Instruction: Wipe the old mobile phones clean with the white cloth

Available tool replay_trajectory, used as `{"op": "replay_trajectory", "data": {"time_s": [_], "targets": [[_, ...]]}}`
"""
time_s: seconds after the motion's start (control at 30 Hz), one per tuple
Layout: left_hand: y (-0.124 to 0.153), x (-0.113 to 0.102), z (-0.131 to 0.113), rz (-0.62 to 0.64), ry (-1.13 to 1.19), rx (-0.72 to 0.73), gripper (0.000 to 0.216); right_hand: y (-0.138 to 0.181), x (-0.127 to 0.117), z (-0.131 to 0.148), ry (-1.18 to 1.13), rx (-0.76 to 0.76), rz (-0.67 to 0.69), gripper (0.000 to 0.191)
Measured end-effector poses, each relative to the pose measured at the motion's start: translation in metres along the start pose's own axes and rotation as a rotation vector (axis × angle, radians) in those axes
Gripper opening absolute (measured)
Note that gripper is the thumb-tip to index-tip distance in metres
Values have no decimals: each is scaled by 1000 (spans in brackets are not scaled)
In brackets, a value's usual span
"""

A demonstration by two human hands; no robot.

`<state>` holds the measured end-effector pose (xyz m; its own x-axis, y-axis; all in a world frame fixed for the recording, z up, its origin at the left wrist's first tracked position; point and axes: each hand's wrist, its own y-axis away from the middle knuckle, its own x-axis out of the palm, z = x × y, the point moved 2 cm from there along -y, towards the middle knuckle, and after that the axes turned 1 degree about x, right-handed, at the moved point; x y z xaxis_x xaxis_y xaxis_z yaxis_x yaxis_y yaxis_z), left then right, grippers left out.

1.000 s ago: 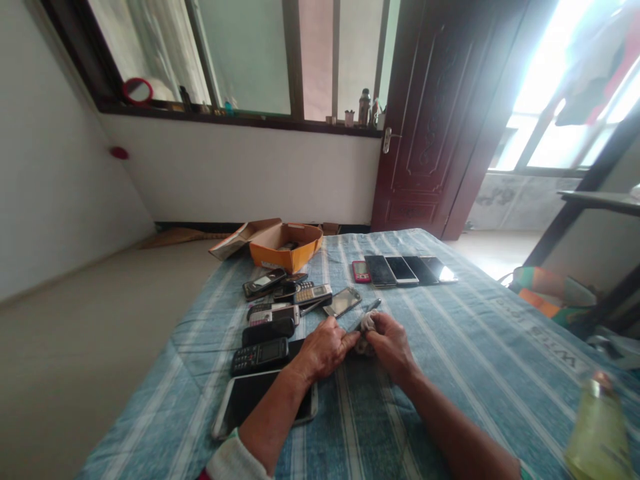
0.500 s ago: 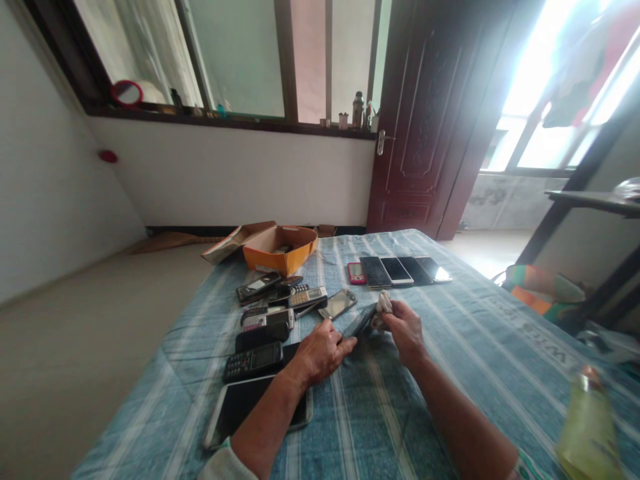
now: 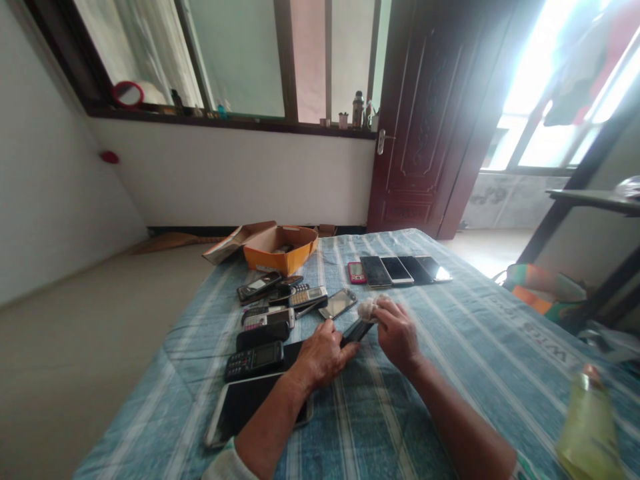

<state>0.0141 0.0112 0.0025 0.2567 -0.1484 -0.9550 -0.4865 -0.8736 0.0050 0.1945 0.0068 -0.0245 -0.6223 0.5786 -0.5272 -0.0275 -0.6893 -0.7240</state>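
Note:
My left hand [image 3: 326, 353] grips the near end of a dark mobile phone [image 3: 357, 329], held tilted above the bed-like surface. A crumpled whitish cloth [image 3: 367, 309] is pinched in my right hand [image 3: 399, 332] and touches the phone's far end. Just beyond lies a phone with a pale screen [image 3: 339, 304]. To the left are several old phones, among them a black keypad phone [image 3: 254, 360]. A white-framed tablet [image 3: 245, 408] lies partly under my left forearm.
An open orange box [image 3: 280, 259] stands at the far left edge of the blue striped cloth [image 3: 380, 413]. Several phones lie in a row at the far right, beginning with a small red one [image 3: 357, 272]. A yellowish bottle [image 3: 589, 427] stands at the near right.
My right hand and the cloth have shifted slightly left along the phone's far end. The phone's tilt has changed a little; my left hand keeps its hold.

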Motion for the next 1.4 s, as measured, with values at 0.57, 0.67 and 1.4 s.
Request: {"op": "replay_trajectory", "data": {"time_s": [0.57, 0.67, 1.4], "targets": [[5, 15, -3, -26, -57, -22, 34, 15, 16, 38, 132, -184, 396, 18], [6, 16, -2, -38, -62, -4, 32, 14, 14, 44, 86, -250, 465, 14], [6, 14, -4, -113, -30, -16, 27, 8, 10, 41, -34, -51, 552, 21]]}}
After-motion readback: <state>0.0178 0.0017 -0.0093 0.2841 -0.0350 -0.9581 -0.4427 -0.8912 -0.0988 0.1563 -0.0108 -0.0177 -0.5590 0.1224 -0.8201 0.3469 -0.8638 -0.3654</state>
